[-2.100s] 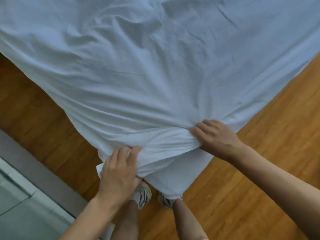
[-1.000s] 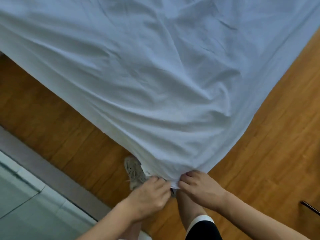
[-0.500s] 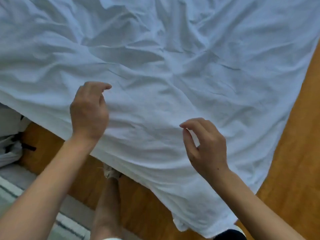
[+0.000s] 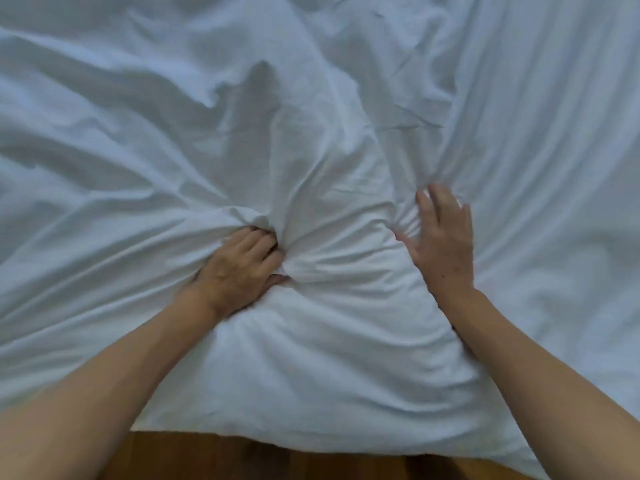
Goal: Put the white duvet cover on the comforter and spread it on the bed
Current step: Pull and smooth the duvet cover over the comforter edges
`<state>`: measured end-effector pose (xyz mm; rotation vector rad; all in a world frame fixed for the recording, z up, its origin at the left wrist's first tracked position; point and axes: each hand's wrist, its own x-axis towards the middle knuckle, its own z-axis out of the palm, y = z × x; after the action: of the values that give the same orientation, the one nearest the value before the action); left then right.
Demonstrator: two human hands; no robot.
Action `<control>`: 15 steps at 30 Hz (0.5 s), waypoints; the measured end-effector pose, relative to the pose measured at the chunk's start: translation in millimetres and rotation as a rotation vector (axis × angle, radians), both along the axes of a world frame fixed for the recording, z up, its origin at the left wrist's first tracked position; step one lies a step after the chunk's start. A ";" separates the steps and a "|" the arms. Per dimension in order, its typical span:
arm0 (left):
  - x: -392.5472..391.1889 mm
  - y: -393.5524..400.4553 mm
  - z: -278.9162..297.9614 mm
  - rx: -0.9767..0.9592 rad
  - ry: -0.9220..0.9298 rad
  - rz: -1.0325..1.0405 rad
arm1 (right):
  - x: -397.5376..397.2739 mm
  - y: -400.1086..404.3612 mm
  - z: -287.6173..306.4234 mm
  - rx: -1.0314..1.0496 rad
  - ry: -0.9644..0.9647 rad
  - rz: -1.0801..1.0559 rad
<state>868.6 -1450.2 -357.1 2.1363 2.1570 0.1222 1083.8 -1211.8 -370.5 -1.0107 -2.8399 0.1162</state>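
The white duvet cover (image 4: 311, 116) fills nearly the whole view, wrinkled and spread over the bed, with a padded bulge between my hands. My left hand (image 4: 239, 268) has its fingers curled into the cloth, gripping a bunch of it where folds gather. My right hand (image 4: 443, 237) lies to the right with fingers straight and spread, resting flat on the cover, slightly blurred. The comforter itself is hidden under the cover.
A strip of brown wooden floor (image 4: 277, 459) shows below the cover's near edge at the bottom of the view. White fabric covers everything else.
Both hands let go of the cover's corner near my feet and rose over the bed. They have come down on the cover; the left grabs a bunch, the right lies flat.
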 end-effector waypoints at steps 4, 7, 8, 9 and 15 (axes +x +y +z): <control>-8.2 20.8 20.8 -0.066 -0.125 -0.067 | 5.9 4.4 -11.9 0.029 0.011 -0.001; -18.3 20.8 79.4 -0.377 -0.121 0.056 | 11.3 7.4 -11.8 -0.058 0.020 0.005; -27.8 6.8 100.3 -0.351 -0.139 0.048 | 10.0 7.7 -10.1 -0.101 0.025 -0.021; -35.9 -6.5 126.9 -0.286 -0.156 0.034 | 9.2 7.7 -7.7 -0.151 0.022 -0.052; -19.0 -10.1 62.6 -0.668 0.004 0.180 | 22.8 26.8 -0.6 -0.253 -0.144 -0.145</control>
<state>849.6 -1460.3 -294.5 1.5636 1.9964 -0.5141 1106.7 -1185.0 -371.2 -1.3216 -2.9204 0.4126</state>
